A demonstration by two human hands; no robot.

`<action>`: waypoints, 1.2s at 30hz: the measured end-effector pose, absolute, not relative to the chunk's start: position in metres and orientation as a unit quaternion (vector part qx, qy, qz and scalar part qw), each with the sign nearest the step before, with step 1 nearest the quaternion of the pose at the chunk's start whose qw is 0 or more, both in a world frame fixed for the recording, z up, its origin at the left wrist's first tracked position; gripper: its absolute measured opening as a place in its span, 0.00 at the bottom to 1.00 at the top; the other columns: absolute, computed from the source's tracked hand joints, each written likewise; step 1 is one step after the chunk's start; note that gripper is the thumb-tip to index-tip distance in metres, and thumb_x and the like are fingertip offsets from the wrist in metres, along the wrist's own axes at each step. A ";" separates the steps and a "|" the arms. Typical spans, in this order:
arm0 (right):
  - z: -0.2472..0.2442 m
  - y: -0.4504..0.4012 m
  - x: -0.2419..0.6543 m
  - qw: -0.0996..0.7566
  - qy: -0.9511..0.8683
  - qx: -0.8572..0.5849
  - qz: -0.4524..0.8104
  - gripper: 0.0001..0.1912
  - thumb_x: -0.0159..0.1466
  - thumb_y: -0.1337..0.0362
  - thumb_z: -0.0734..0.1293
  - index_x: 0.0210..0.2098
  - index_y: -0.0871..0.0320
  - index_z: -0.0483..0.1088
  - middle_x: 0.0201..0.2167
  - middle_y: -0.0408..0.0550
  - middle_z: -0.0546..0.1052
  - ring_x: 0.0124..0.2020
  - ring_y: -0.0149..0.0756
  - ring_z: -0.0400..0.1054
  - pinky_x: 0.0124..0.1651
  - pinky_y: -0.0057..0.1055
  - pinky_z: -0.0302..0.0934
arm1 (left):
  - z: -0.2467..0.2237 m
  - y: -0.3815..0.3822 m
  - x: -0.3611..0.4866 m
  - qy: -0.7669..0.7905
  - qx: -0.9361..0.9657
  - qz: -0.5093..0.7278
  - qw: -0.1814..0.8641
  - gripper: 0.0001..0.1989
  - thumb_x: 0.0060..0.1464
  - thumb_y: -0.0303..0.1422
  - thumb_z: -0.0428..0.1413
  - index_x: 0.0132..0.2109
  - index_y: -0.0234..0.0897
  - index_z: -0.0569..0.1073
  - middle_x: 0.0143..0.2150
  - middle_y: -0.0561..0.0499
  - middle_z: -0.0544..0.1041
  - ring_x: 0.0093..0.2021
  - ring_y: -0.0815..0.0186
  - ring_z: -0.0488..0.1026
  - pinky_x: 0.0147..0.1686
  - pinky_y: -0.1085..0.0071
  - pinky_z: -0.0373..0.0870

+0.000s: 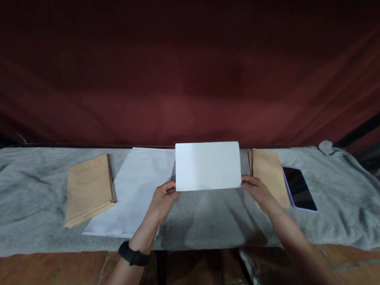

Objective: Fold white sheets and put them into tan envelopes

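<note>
A white sheet of paper, apparently folded over, is held up at its two near corners above the grey cloth. My left hand pinches the lower left corner between thumb and fingers. At the lower right corner, my right hand grips the paper the same way. White paper sheets lie flat just left of my left hand. Right of my right hand lie brown envelopes, partly behind the hand and wrist. Whether the held paper touches the cloth, I cannot tell.
A grey cloth covers the long, narrow surface. Another stack of brown envelopes lies at the left. A phone rests beside the right envelopes. Dark red fabric rises behind the surface, and tiled floor shows in front.
</note>
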State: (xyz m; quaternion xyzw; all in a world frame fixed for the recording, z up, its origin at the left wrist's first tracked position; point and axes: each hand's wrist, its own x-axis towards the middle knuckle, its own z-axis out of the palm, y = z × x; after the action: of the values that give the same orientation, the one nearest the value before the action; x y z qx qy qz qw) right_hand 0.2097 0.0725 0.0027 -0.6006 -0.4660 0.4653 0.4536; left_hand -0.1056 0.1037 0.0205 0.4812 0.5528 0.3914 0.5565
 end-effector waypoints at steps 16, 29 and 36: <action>-0.013 0.060 0.208 0.410 -0.415 -0.620 0.524 0.20 0.52 0.45 0.74 0.28 0.55 0.74 0.25 0.45 0.78 0.29 0.39 0.73 0.31 0.32 0.69 | -0.002 0.094 -0.092 0.577 0.444 0.356 0.586 0.14 0.34 0.38 0.66 0.27 0.41 0.69 0.26 0.54 0.75 0.30 0.61 0.73 0.31 0.66 0.72; -0.028 0.064 0.207 0.245 -0.531 -0.745 0.321 0.12 0.59 0.59 0.69 0.21 0.51 0.67 0.18 0.39 0.72 0.24 0.36 0.69 0.29 0.29 0.55 | -0.015 0.074 -0.094 0.588 0.408 0.283 0.639 0.49 0.37 0.30 0.64 0.68 0.39 0.60 0.28 0.53 0.78 0.27 0.56 0.77 0.28 0.62 0.72; -0.022 0.055 0.200 0.142 -0.552 -0.806 0.161 0.09 0.66 0.58 0.67 0.43 0.53 0.73 0.31 0.49 0.80 0.33 0.42 0.76 0.36 0.32 0.60 | -0.012 0.073 -0.106 0.669 0.534 0.220 0.467 0.38 0.45 0.33 0.65 0.65 0.40 0.67 0.25 0.54 0.74 0.28 0.54 0.77 0.35 0.63 0.71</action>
State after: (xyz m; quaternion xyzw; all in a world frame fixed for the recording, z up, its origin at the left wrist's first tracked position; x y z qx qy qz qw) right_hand 0.1995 0.0547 -0.0222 -0.8057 -0.5520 0.1614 0.1419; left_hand -0.1064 0.0729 -0.0121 0.5343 0.6690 0.2205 0.4674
